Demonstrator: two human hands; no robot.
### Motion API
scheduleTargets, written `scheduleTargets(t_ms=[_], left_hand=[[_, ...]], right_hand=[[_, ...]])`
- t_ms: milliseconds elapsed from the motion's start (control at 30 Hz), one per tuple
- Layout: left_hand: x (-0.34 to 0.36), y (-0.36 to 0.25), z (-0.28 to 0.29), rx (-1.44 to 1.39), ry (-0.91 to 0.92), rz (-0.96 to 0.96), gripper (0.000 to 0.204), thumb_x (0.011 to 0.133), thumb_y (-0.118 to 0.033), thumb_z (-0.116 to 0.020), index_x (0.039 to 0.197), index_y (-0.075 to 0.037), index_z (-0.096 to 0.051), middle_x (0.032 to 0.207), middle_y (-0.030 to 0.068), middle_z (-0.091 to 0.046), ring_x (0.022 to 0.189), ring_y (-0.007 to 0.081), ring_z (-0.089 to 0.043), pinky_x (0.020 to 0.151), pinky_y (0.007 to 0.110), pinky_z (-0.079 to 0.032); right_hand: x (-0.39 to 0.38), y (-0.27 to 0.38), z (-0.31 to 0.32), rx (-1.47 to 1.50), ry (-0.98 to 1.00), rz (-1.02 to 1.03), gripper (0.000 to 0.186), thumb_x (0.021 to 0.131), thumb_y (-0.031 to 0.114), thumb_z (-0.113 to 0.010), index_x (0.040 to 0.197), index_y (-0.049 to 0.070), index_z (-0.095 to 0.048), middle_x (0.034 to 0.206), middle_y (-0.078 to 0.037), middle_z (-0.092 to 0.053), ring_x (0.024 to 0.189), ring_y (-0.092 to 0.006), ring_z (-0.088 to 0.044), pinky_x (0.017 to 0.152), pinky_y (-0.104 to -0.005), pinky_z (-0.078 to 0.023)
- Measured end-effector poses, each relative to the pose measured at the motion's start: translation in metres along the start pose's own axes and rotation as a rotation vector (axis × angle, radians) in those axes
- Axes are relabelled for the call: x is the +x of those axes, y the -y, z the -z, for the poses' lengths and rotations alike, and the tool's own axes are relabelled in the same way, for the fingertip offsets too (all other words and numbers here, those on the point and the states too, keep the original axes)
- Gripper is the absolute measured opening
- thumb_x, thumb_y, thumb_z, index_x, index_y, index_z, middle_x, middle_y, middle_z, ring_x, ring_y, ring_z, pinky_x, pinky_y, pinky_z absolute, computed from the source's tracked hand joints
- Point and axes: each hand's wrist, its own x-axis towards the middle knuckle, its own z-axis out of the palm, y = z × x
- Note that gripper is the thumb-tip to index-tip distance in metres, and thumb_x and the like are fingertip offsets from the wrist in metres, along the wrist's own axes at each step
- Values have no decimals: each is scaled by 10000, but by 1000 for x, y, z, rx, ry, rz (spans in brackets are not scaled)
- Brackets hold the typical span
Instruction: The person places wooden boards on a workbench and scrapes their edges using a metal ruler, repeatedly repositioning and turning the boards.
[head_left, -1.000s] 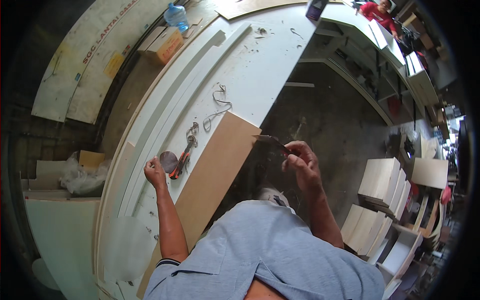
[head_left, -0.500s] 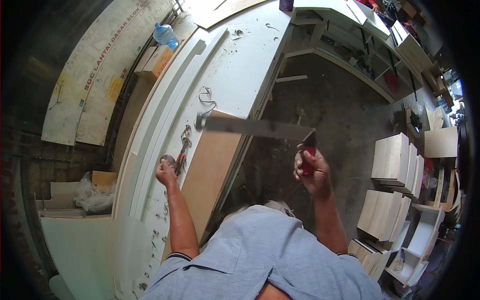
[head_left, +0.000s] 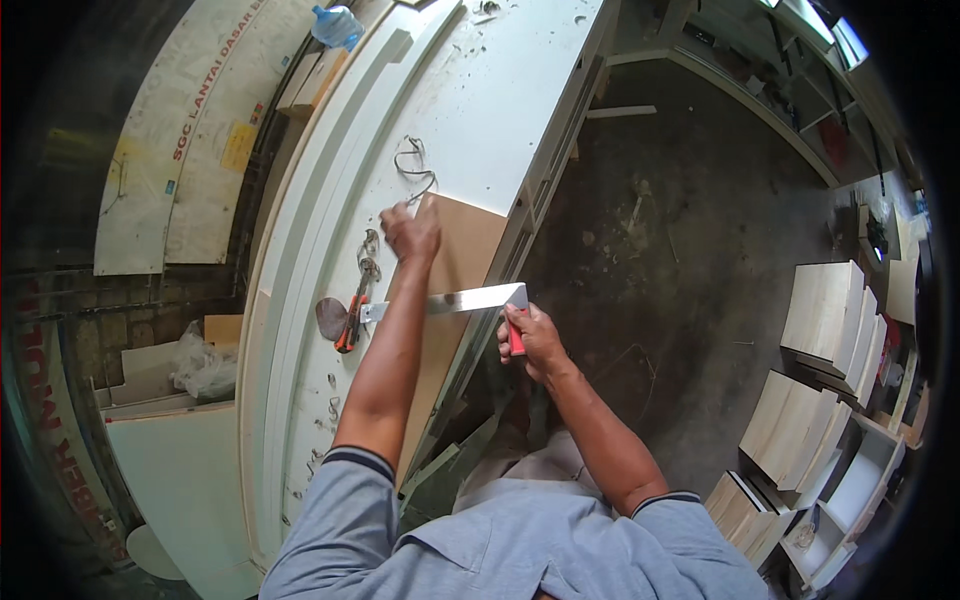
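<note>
Red-handled square (head_left: 485, 299), centre of frame: clamped by handle in right hand (head_left: 540, 345), the nearer one; reaching blade-first leftward from grip, crosswise over brown board (head_left: 468, 238). Cannot tell hold of blurred left hand (head_left: 411, 232) at board's upper end.

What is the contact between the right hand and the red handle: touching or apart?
Touching. The head view shows the right hand closed around the red handle, with fingers showing on its left side.
</note>
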Motion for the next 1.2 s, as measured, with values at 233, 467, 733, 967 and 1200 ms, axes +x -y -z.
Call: scheduleTargets(t_ms=[233, 467, 733, 967, 1200], left_hand=[[-22, -45, -38, 225, -138, -6, 503, 881, -500, -683, 963, -14, -586, 1073, 191, -574, 1090, 376, -546, 915, 533, -446], [-23, -46, -37, 220, -146, -66, 439, 885, -437, -669, 931, -11, -572, 1027, 187, -559, 1073, 379, -546, 883, 518, -446], [-21, -46, -39, 217, -168, -116, 455, 893, -449, -659, 937, -3, -575, 1026, 197, -567, 1053, 389, -551, 899, 529, -438], [-17, -39, -35, 251, -168, -96, 478, 887, -464, -647, 958, 4, -573, 1040, 205, -568, 1055, 386, -551, 918, 522, -431], [-19, -40, -37, 243, -148, -111, 467, 879, -441, -645, 968, 11, -572, 1046, 207, -571, 1053, 386, -552, 918, 523, -428]], right_hand=[[1, -1, -9, -59, -141, -43, 198, 1066, 287, -548, 1042, 97, -499, 724, -46, -615, 501, -139, -592, 429, -325, -505], [17, 2, -14, -110, -117, -29, 217, 1057, 288, -583, 1027, 88, -507, 701, -48, -601, 462, -133, -560, 393, -295, -471], [42, -8, -21, -136, -59, -11, 232, 1061, 299, -579, 1068, 85, -491, 696, -44, -598, 459, -126, -560, 407, -297, -479], [27, 5, 0, -130, -33, 28, 216, 1065, 276, -563, 1119, 72, -516, 693, -39, -601, 456, -116, -553, 403, -288, -471], [31, 18, 20, -162, 4, 6, 249, 1060, 297, -574, 1161, 78, -511, 686, -35, -603, 442, -109, -554, 373, -279, -453]])
